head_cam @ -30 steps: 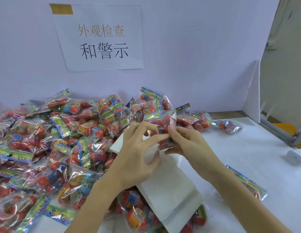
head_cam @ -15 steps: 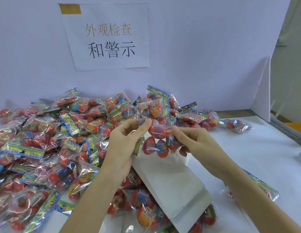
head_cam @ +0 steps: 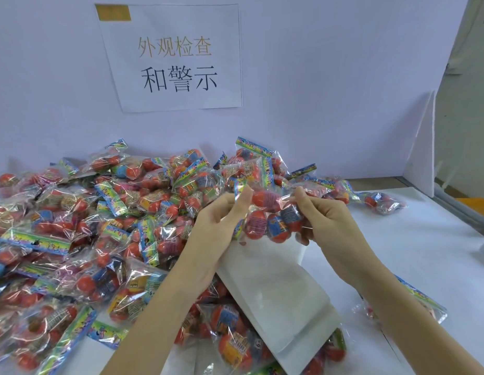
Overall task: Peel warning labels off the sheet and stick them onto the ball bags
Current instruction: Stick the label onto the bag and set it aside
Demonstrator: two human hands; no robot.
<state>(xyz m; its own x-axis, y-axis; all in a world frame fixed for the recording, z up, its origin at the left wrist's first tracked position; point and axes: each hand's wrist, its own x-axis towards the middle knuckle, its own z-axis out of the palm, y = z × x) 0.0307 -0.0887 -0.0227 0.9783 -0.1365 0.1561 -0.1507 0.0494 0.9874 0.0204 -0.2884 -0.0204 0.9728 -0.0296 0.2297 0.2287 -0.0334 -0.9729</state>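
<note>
A clear ball bag [head_cam: 270, 217] with red balls inside is hanging in the air between the two hands, above the white label sheet [head_cam: 273, 288]. The left hand [head_cam: 216, 226] is pinching its left edge, and the right hand [head_cam: 324, 223] is pinching its upper right part. The bag is lying almost level, and its plastic is wrinkling. The label sheet is lying slanted, partly on the heap of ball bags [head_cam: 100, 228] to its left and front. Another ball bag [head_cam: 414, 299] is lying to the right of the sheet.
</note>
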